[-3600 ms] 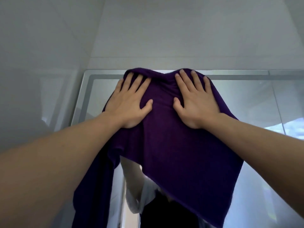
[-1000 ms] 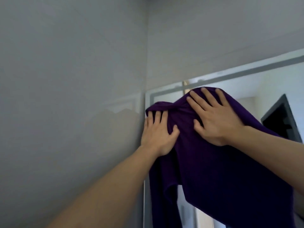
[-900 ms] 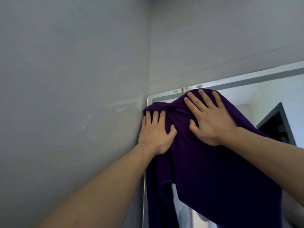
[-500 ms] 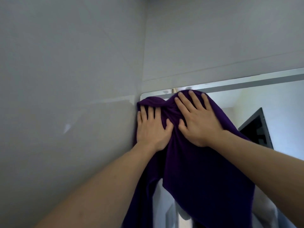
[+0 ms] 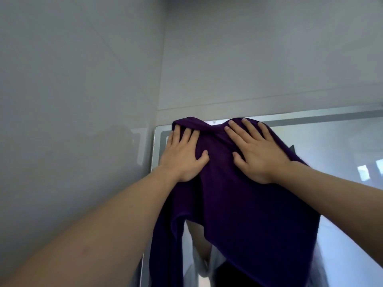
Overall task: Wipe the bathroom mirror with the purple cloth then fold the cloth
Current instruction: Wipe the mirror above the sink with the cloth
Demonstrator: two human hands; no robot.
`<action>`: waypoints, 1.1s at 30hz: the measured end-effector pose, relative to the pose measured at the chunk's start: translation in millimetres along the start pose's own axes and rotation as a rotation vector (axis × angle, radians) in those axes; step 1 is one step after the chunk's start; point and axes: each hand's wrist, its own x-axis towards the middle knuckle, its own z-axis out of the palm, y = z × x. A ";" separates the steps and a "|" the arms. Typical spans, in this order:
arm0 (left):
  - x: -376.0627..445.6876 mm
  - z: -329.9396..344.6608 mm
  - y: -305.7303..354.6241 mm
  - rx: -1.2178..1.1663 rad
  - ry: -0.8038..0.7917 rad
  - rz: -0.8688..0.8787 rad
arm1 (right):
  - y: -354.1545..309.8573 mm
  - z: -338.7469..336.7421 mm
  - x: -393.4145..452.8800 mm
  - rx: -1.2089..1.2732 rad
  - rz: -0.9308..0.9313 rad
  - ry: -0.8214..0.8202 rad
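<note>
The purple cloth point(image 5: 238, 208) is spread against the top left corner of the bathroom mirror point(image 5: 331, 154) and hangs down in loose folds. My left hand point(image 5: 183, 156) lies flat on the cloth's upper left part, fingers spread, close to the mirror's left frame. My right hand point(image 5: 255, 152) presses flat on the cloth's upper right part, fingertips near the mirror's top edge. Both palms pin the cloth to the glass; neither hand grips it. The cloth hides the glass beneath it.
A grey tiled side wall point(image 5: 72, 121) meets the mirror's left edge. More grey wall point(image 5: 269, 59) rises above the mirror. A person's reflection point(image 5: 203, 255) shows below the cloth's hem.
Both hands have slid the cloth a little to the right, away from the mirror's left corner, and the hands have moved further apart. The view has shifted rightwards.
</note>
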 end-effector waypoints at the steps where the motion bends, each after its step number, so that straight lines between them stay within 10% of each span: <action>1: 2.4 -2.0 -5.5 -0.005 0.004 -0.021 | -7.3 2.6 5.0 0.011 0.028 0.015; 13: -17.0 4.4 5.2 -0.097 0.032 -0.251 | -22.8 11.8 -25.6 0.034 -0.219 -0.065; 25: 18.2 20.8 121.5 -0.021 0.075 0.045 | 76.7 -3.0 -95.2 -0.098 0.066 0.021; 33: 7.3 7.7 32.9 -0.053 0.053 -0.329 | -24.9 17.9 -23.5 -0.050 -0.020 0.052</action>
